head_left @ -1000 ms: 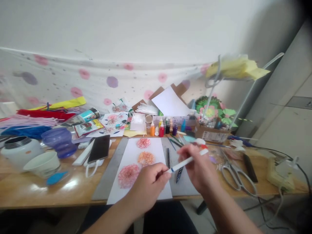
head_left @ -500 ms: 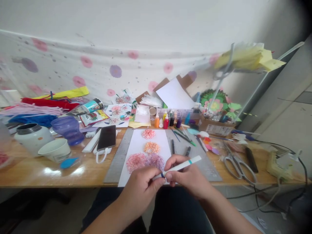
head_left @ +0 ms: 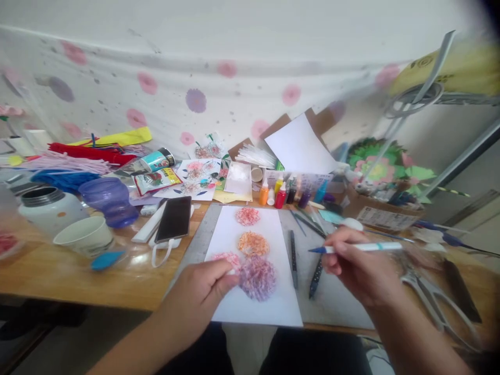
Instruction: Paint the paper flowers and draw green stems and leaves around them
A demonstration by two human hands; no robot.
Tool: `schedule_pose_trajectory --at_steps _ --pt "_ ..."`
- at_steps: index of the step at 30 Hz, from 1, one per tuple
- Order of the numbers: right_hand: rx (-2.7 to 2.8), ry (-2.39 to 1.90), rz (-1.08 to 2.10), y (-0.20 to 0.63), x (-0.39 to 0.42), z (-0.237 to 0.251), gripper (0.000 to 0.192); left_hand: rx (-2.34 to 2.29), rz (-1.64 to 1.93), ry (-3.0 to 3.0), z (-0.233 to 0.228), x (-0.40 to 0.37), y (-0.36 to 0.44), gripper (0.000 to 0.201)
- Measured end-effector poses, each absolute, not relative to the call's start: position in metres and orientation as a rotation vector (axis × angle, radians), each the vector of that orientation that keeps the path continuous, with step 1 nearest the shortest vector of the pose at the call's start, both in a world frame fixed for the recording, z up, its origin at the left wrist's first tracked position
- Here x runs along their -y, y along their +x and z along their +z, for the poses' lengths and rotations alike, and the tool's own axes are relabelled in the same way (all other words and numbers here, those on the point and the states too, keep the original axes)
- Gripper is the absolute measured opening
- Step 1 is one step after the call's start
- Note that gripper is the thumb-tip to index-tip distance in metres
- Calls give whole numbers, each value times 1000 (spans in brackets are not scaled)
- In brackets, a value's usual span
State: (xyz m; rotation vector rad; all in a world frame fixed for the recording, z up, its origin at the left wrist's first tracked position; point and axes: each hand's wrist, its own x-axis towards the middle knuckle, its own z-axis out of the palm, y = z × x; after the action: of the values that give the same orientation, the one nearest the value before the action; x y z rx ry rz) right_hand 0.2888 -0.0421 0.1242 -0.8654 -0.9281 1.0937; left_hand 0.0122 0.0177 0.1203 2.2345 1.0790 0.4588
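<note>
The right hand (head_left: pixel 361 271) pinches an uncapped white marker (head_left: pixel 357 248), blue tip pointing left above the grey cutting mat (head_left: pixel 336 297). The left hand (head_left: pixel 199 297) has fingertips closed on what looks like the small cap, resting on the white sheet (head_left: pixel 253 307). Four stippled round blooms (head_left: pixel 253 244) are already on it, in pink, orange and purple; its lower part remains bare. Two dark pens (head_left: pixel 292 251) lie beside it.
</note>
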Motion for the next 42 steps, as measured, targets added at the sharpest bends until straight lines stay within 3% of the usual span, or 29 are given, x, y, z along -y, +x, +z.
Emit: schedule_pose_trajectory --at_steps 9,19,28,31,35,37,39,40,42 --pt "1060 -883 1136 251 22 117 20 -823 588 2016 124 -27 60 19" --pt "1161 -974 1182 241 25 112 20 -743 664 2013 121 -19 54 25" --pt "1165 -1024 1078 214 27 94 36 -827 699 2080 109 -3 48 27" --pt "1192 -1081 891 216 35 85 34 -949 765 2142 105 -3 44 35" --pt "1226 -1165 483 223 45 78 8 -1073 840 2221 98 2 40 39" --pt "1490 -1206 166 225 46 78 24 -986 799 2247 96 8 42 38" --pt "1718 -1208 -134 228 46 82 24 -801 698 2235 98 11 44 41" --pt "1762 -1196 -166 231 46 86 18 -701 665 2212 100 10 44 44" --pt "1714 -1154 109 238 44 94 6 -609 698 2203 107 3 45 50"
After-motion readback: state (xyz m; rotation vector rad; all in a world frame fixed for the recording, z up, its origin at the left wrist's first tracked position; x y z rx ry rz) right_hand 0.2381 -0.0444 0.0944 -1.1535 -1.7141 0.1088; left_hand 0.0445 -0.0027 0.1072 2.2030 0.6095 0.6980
